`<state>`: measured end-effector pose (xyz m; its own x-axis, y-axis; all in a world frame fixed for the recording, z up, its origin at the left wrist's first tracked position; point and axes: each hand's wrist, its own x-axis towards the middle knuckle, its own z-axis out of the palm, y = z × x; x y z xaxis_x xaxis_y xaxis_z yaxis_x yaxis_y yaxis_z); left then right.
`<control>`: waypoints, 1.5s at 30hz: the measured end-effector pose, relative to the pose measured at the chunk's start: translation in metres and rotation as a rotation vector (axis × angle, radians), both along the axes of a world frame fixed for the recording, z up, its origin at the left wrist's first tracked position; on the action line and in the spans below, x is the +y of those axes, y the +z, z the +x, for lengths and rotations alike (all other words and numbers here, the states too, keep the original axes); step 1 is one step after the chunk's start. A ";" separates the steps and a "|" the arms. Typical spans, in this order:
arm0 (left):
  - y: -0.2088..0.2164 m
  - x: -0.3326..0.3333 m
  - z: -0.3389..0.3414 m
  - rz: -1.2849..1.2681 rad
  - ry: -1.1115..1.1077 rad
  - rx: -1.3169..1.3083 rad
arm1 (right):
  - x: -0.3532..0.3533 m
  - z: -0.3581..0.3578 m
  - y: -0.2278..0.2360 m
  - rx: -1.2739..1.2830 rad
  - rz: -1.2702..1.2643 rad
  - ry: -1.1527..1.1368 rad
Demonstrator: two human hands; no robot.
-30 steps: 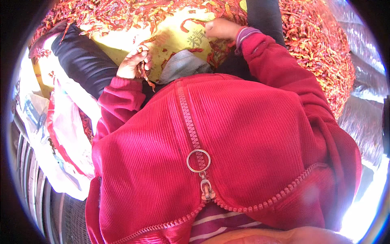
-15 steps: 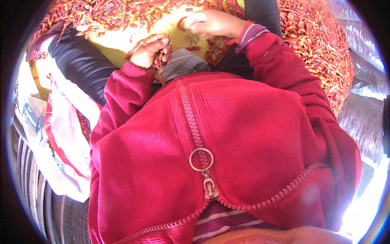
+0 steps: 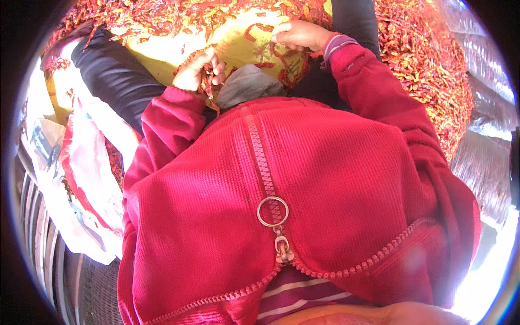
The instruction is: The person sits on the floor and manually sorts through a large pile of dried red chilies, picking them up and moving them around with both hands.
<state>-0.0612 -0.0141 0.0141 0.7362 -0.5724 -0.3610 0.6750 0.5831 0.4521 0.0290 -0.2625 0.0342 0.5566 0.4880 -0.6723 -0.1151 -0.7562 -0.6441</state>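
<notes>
My left hand (image 3: 196,71) is closed round a small bunch of dried red chili peppers (image 3: 208,81), whose ends hang below the fingers. To its right, my right hand (image 3: 303,36) hovers over a yellow printed sheet (image 3: 230,54) with thumb and fingers drawn together. What the right fingertips hold, if anything, is too small to make out. A few loose peppers lie on the sheet just below and left of that hand. Between my legs, beside the left hand, sits a crumpled grey cloth (image 3: 250,86).
A large heap of dried red chilies (image 3: 428,76) spreads along the right, and more lie across the far side. My dark-trousered legs flank the yellow sheet. At the left are a white and red plastic sack (image 3: 89,162) and a slatted metal frame (image 3: 38,222). Silvery sheeting (image 3: 482,157) borders the right.
My right hand has moved right and slightly nearer, away from the left hand. The left hand stays in nearly the same place, still gripping its peppers.
</notes>
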 end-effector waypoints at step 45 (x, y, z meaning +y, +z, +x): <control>0.003 0.001 0.008 -0.101 0.038 -0.090 | -0.017 0.043 -0.023 -0.694 -0.540 0.262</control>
